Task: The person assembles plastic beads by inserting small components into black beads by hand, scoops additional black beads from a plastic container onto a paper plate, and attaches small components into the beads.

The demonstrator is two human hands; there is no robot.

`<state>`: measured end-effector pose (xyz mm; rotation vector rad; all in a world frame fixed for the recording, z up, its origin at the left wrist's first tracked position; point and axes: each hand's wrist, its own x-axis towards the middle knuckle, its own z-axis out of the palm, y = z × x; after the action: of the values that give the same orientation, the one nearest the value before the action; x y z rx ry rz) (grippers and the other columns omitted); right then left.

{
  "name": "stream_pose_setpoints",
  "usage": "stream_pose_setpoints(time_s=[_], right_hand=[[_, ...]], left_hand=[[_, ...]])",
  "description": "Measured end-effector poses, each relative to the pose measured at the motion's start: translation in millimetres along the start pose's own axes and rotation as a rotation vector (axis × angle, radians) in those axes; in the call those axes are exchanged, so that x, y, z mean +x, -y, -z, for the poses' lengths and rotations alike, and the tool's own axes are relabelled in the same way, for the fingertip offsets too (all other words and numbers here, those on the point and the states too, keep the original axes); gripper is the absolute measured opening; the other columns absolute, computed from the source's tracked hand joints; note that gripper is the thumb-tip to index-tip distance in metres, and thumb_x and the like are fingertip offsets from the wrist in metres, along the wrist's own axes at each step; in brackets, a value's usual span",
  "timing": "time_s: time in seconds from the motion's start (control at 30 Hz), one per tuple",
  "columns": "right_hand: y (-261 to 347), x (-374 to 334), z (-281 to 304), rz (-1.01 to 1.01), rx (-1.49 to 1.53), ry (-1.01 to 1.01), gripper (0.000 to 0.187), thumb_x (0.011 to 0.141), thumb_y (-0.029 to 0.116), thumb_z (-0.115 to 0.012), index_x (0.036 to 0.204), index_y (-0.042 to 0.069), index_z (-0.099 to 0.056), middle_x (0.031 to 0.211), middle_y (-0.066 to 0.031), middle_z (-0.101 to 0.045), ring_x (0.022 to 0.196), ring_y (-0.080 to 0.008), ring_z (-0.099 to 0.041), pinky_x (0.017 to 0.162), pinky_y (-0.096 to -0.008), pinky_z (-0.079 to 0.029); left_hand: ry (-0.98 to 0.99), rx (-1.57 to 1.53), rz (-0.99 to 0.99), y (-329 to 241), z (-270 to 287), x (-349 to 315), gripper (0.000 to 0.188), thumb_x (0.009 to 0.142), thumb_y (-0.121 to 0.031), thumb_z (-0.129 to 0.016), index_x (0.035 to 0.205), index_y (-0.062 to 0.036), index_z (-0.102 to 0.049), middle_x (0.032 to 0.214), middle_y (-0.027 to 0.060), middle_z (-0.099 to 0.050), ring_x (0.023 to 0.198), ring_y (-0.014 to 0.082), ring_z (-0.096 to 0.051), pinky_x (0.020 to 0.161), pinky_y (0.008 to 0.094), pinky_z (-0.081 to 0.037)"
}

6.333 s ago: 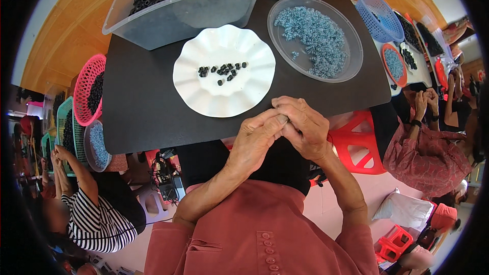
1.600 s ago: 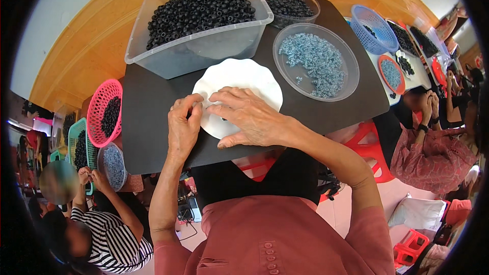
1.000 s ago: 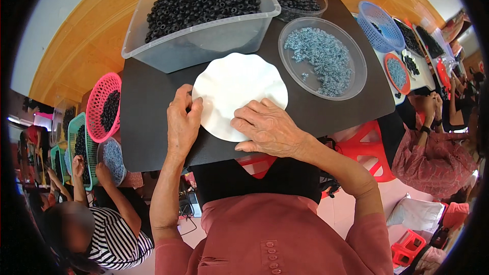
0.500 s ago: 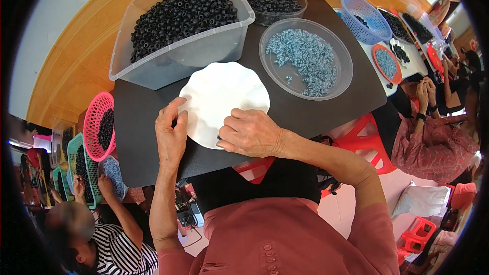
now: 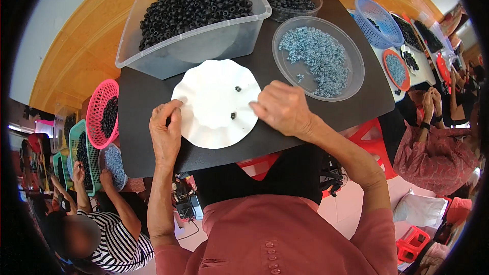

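A white plate with a wavy rim (image 5: 199,131) lies on the dark tabletop in front of me. Two small black beads (image 5: 233,115) sit apart from each other on its right half. At the plate's left edge, my left hand (image 5: 167,122) has its curled fingers and thumb closed on the rim. My right hand (image 5: 285,108) hovers by the right rim, fingers closed and thumb toward the plate; motion softens it, and whatever it may hold is hidden. Beyond it stands a round clear tub (image 5: 318,97) of pale blue ridged beads (image 5: 318,56).
A large clear bin (image 5: 204,46) full of black beads stands behind the plate, beside a round clear container (image 5: 320,6) of black beads. A pink basket (image 5: 94,107) is at the left. Co-workers sit both sides; a blue basket (image 5: 379,23) stands on the right-hand table.
My right hand has lifted off the plate's lower right and moved right, past its rim. Two black beads now show on the plate. My left hand stays at the left rim.
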<state>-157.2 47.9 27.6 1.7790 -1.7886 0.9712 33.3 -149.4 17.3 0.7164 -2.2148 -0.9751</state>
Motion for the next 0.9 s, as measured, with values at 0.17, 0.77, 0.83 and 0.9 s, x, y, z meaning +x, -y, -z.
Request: stream_pose_setpoints(time_s=[0.17,0.77,0.83,0.9], right_hand=[[-10.0,-7.4,-19.9,-0.162,-0.118,0.087,0.022,0.073,0.013,-0.068,0.064,0.006,-0.050,0.058,-0.0053,-0.047,0.054,-0.0219,-0.049,0.046,-0.0337,-0.042],[7.7,21.8,-10.3,-0.038,0.083,0.103,0.032,0.064,0.006,-0.073,0.091,0.007,-0.057,0.097,-0.0069,-0.058,0.087,-0.0249,-0.055,0.073,-0.0352,-0.042],[27.7,34.3,-20.5,-0.020,0.216,0.231,0.045,0.061,0.010,-0.074,0.102,0.005,-0.057,0.106,-0.0092,-0.057,0.098,-0.0270,-0.055,0.082,-0.0379,-0.043],[37.3,40.3,-31.1,-0.009,0.233,0.288,0.047,0.063,0.018,-0.075,0.105,0.006,-0.057,0.111,-0.0092,-0.056,0.105,-0.0263,-0.053,0.084,-0.0373,-0.043]], left_hand=[[-0.042,0.035,0.039,11.4,14.7,-0.7,0.020,0.082,-0.002,-0.053,0.098,-0.0043,-0.065,0.093,0.0108,-0.062,0.090,0.0202,-0.055,0.079,0.0300,-0.044],[-0.121,0.050,-0.030,7.2,20.1,-2.6,0.019,0.078,0.000,-0.054,0.094,-0.0024,-0.065,0.074,0.0098,-0.057,0.078,0.0217,-0.052,0.075,0.0332,-0.042],[-0.122,0.068,-0.025,9.7,22.1,-3.8,0.019,0.078,0.000,-0.054,0.094,-0.0025,-0.065,0.074,0.0101,-0.057,0.078,0.0219,-0.052,0.076,0.0335,-0.042],[-0.120,0.050,-0.052,11.8,20.9,-2.6,0.018,0.078,0.000,-0.054,0.093,-0.0024,-0.065,0.072,0.0104,-0.056,0.078,0.0231,-0.052,0.076,0.0340,-0.041]])
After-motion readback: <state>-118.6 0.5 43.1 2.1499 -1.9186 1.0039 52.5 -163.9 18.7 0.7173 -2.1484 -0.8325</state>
